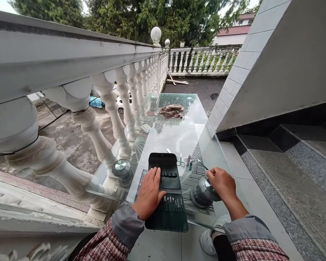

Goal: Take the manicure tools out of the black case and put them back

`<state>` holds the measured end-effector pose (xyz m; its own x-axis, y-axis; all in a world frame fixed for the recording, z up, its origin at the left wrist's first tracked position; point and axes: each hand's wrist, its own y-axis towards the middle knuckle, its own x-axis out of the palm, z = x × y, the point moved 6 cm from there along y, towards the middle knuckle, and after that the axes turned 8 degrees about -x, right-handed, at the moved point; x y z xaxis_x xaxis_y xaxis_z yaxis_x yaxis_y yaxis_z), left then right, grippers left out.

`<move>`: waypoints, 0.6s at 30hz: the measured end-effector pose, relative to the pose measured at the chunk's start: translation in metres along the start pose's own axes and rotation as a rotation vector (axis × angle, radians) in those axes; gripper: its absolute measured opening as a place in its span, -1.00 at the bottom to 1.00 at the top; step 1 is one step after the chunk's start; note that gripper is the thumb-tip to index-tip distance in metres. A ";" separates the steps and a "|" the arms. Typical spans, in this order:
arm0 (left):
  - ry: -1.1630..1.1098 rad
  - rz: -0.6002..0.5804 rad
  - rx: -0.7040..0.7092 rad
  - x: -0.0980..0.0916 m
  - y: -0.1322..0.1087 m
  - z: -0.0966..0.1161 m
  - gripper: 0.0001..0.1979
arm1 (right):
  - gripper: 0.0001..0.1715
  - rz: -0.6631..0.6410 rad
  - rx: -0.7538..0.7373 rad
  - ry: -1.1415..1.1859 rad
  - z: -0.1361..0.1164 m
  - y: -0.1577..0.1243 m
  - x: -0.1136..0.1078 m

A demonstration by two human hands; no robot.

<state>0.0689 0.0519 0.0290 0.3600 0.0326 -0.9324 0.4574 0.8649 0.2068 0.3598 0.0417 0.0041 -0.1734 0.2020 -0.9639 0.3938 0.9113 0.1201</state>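
A black fold-out tool case (167,192) lies open on the near end of a glass table (176,134), with several small metal tools held in its lower flap. My left hand (150,192) rests flat on the case's left side, fingers stretched out. My right hand (222,182) is closed in a pinch on a thin metal tool (202,164) just right of the case. Small scissors (181,162), nail clippers (189,161) and another small piece (168,150) lie loose on the glass beyond the case.
A crumpled brown cloth (171,111) lies at the table's far end. Round metal table mounts (121,168) (203,192) sit under the glass. A white balustrade (108,98) runs along the left, and a tiled wall and steps (288,156) stand on the right.
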 end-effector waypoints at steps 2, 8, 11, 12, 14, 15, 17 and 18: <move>0.017 0.008 -0.001 -0.001 -0.002 0.001 -0.20 | -0.72 -0.013 0.006 0.010 0.007 -0.005 -0.003; 0.046 0.019 0.015 -0.006 -0.003 0.003 -0.21 | -0.71 -0.148 -0.003 0.012 0.019 -0.026 -0.010; 0.049 0.023 0.014 -0.007 -0.003 0.002 -0.21 | -0.71 -0.164 0.040 0.140 0.023 -0.036 -0.011; 0.051 0.024 0.013 -0.007 -0.003 0.002 -0.21 | -0.70 -0.177 0.057 0.226 0.023 -0.039 -0.010; 0.053 0.027 0.012 -0.008 -0.003 0.001 -0.21 | -0.68 -0.211 0.079 0.443 0.017 -0.046 -0.006; 0.053 0.028 0.013 -0.008 -0.002 0.001 -0.21 | -0.66 -0.233 0.077 0.552 0.011 -0.049 -0.003; 0.053 0.029 0.018 -0.008 -0.002 0.001 -0.22 | -0.65 -0.295 0.051 0.712 -0.008 -0.057 0.003; 0.054 0.026 0.018 -0.007 -0.001 0.001 -0.22 | -0.65 -0.326 0.021 0.752 -0.018 -0.060 0.006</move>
<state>0.0663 0.0505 0.0358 0.3278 0.0827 -0.9411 0.4629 0.8544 0.2362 0.3186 -0.0056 -0.0044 -0.8381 0.1218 -0.5318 0.2346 0.9605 -0.1497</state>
